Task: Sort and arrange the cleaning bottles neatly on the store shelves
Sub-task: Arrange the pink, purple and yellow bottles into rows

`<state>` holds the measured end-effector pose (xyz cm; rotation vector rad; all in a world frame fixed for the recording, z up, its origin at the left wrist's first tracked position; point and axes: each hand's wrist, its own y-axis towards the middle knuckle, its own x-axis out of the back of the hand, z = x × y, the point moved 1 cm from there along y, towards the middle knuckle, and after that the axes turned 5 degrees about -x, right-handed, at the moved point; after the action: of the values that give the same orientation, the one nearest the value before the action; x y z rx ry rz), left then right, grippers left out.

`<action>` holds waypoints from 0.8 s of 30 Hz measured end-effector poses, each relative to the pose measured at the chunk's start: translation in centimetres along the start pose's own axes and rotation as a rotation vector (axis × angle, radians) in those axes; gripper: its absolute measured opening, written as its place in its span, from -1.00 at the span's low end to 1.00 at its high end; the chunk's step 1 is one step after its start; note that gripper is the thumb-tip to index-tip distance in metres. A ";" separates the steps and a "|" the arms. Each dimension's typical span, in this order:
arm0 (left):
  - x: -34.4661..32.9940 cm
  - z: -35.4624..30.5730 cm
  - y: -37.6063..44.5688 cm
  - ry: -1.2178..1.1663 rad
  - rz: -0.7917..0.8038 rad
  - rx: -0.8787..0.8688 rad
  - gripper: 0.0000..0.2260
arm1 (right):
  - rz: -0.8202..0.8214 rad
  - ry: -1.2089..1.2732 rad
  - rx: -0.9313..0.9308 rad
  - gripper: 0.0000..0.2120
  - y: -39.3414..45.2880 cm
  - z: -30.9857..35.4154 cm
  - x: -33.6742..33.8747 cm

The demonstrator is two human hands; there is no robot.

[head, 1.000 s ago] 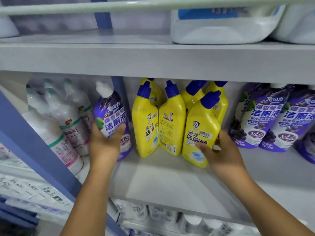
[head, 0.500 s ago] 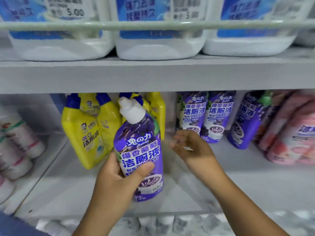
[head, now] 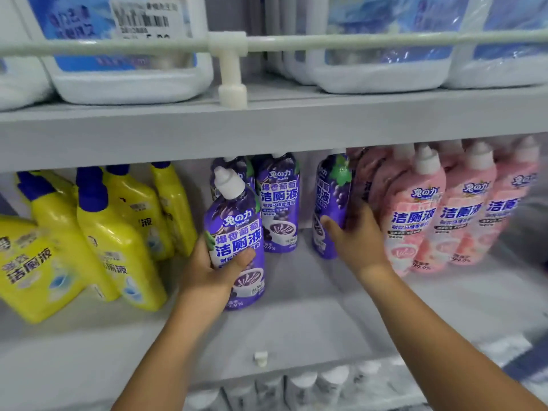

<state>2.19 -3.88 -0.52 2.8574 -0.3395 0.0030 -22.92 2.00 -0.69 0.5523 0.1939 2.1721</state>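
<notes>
My left hand (head: 213, 274) grips a purple toilet-cleaner bottle with a white cap (head: 235, 232), held upright just above the grey middle shelf (head: 296, 330). My right hand (head: 355, 238) holds the side of another purple bottle (head: 330, 203) that stands turned sideways against the pink bottles (head: 415, 209). A third purple bottle (head: 278, 203) stands at the back between the two. Yellow bottles with blue caps (head: 112, 232) lean together on the left of the same shelf.
Big white jugs with blue labels (head: 124, 69) fill the upper shelf behind a white rail (head: 385, 40) with a post (head: 231, 72). White-capped bottles (head: 299, 387) show on the shelf below. A small white clip (head: 261, 358) sits at the shelf's front edge.
The view has shifted right and the pink bottles have come into sight. My left hand carried its purple bottle rightward toward the other purple ones. My right hand went from free to holding the sideways purple bottle.
</notes>
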 end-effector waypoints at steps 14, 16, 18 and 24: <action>-0.6 1.2 1.8 0.038 -0.008 0.031 -0.60 | 0.286 0.320 -0.064 -0.68 -1.5 -1.4 0.6; -0.5 1.3 2.1 0.053 0.023 0.018 -0.65 | 0.426 0.416 -0.068 -0.65 -2.0 -0.7 0.3; -0.3 1.3 2.5 0.092 0.059 -0.002 -0.66 | 0.488 0.466 -0.064 -0.61 -2.1 -0.1 -0.5; 0.7 1.6 3.8 0.241 0.096 -0.070 -0.54 | 0.572 0.452 -0.061 -0.49 -2.1 0.1 -2.9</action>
<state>1.94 -8.04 -1.03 2.7293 -0.4165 0.3439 -19.80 1.01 -2.19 0.0667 0.2306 2.8337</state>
